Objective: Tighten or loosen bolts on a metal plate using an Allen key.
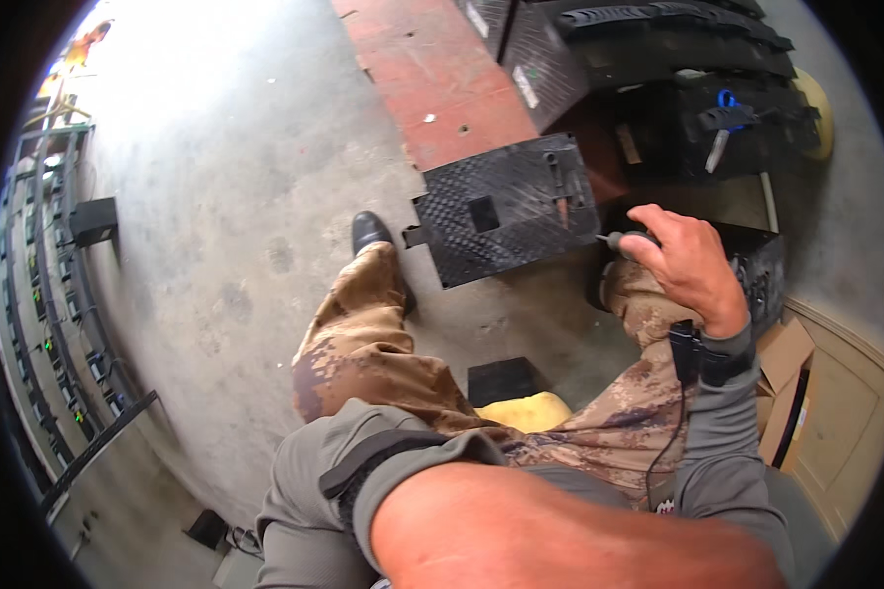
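Note:
In my right hand (686,263) is a tool that looks like a screwdriver (615,240), with a grey handle and a thin tip. The fingers close around its handle, beside the right edge of a black textured plastic panel (452,240). The tip points left at that edge; I cannot tell whether it touches. On the panel are a square dark patch and a dark, narrow tool-like piece (554,175) with a brownish part below it. My left forearm crosses the lower edge toward the right, and its hand is out of the picture.
A long reddish board (442,74) runs away beyond the panel. Black plastic parts (678,49) are stacked at the far right, with a blue-handled tool (726,98) on them. A cardboard box (784,358) stands at right, a rack (54,294) at left. A yellow pad (525,412) lies between my legs.

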Demonstrator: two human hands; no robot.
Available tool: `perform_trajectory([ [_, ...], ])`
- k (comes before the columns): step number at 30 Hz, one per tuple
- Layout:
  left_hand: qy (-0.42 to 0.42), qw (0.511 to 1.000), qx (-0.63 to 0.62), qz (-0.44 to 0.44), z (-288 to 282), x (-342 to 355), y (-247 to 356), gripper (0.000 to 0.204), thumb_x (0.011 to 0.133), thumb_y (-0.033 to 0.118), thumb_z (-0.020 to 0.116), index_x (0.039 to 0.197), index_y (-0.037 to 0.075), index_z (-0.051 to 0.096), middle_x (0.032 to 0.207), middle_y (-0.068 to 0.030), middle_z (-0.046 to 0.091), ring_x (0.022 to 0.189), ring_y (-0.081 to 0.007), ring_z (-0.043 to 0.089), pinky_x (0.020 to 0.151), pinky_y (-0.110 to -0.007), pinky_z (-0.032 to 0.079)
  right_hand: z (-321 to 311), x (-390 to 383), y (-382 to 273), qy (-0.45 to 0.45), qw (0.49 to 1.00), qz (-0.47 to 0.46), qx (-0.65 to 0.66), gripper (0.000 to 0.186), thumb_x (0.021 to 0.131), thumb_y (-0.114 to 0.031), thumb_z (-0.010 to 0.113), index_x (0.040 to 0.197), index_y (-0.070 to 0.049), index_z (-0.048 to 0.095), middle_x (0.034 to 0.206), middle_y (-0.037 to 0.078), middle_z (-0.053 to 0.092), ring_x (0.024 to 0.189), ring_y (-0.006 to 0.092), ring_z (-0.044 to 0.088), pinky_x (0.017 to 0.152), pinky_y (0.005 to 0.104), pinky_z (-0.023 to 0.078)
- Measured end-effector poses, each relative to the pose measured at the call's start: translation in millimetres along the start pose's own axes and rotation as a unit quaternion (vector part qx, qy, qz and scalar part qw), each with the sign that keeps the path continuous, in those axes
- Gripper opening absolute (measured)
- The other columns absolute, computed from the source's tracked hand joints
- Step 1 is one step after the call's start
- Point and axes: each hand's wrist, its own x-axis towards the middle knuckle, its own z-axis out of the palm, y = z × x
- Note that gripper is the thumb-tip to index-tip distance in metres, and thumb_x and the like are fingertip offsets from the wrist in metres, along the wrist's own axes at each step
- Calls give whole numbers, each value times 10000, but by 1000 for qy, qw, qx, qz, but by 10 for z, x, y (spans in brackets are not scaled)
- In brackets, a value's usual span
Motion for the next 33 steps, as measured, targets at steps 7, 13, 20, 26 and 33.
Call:
perform_trajectory([
  [7, -27, 962, 213, 169, -107, 244, -72, 781, 1034, 555, 478, 1164, -213, 541, 1061, -365, 535, 969, -446, 547, 902, -547, 468, -64, 49, -57, -52, 995, -35, 74, 400, 837, -213, 763, 1182, -32, 671, 1052, 189, 695, 989, 424, 669, 852, 469, 537],
  [13, 27, 976, 216, 15, -60, 505, 149, 762, 766, 675, 685, 936, -68, 677, 826, -167, 596, 756, -318, 548, 883, -504, 430, -84, -22, 68, -50, 998, 31, -6, 294, 921, -229, 734, 1136, -34, 687, 944, 228, 718, 892, 461, 688, 769, 510, 535],
  [20, -30, 945, 322, 56, -303, 802, 426, 826, 763, 795, 696, 863, -24, 743, 766, -90, 678, 614, -256, 566, 743, -402, 380, -172, -50, -219, 7, 999, -27, 39, 499, 748, -263, 812, 1194, -70, 701, 1082, 184, 709, 971, 414, 702, 826, 490, 558],
  [26, 18, 955, 294, -27, -213, 821, 555, 773, 933, 777, 575, 766, 31, 692, 709, -11, 625, 683, -188, 487, 958, -369, 264, -32, -82, 2, -15, 999, -25, 21, 266, 876, -238, 738, 1094, -92, 698, 957, 193, 709, 856, 425, 705, 758, 517, 564],
  [33, 137, 853, 496, -93, -99, 590, 867, 489, 1096, 319, 576, 894, -100, 726, 768, -192, 704, 684, -307, 639, 671, -422, 527, 29, -26, 22, -3, 1000, -22, 7, 340, 918, -356, 727, 1139, -102, 679, 999, 159, 742, 955, 395, 717, 837, 522, 555],
])
